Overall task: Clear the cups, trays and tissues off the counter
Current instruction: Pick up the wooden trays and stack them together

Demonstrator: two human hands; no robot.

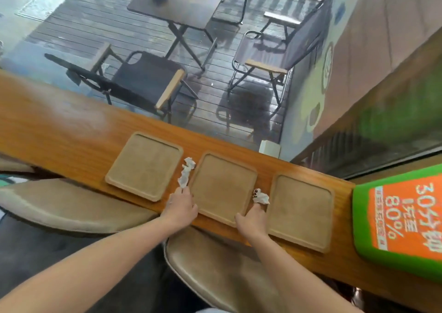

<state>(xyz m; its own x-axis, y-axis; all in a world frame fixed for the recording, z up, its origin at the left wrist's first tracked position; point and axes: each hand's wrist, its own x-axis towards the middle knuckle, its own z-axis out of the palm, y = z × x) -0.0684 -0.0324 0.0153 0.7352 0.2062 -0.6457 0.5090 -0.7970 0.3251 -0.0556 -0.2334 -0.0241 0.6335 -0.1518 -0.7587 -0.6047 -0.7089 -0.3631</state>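
Fingers (pixel 179 191) of the left hand (pixel 181 207) are pinched together on the near end of a long crumpled tissue (pixel 186 173), while the fingers of the right hand (pixel 251 220) touch a smaller stained tissue (pixel 261 197); whether they already grip it I cannot tell, because the hand hides the contact. With the middle tray (pixel 222 188) as the landmark: it lies on the long wooden bench (pixel 59 131), a second tray (pixel 144 165) is just to its left and a third tray (pixel 301 211) just to its right, all three empty and flat. A green and orange sign (pixel 401 219) rests on the bench further to the right, beyond the third tray. Two padded stools (pixel 71 205) stand on the near side of the bench, below the trays. The long tissue lies in the gap at the left edge of the middle tray, and the small tissue lies in the gap at its right edge, near the front corner. No cup is visible on the bench. I judge that the step now is to collect both tissues, before the trays are stacked. To do it well, each hand should close fully around its tissue and lift it straight up, so no piece tears off or drops between the trays. The right thumb rests near the front rim of the middle tray, so it should not drag the tray.
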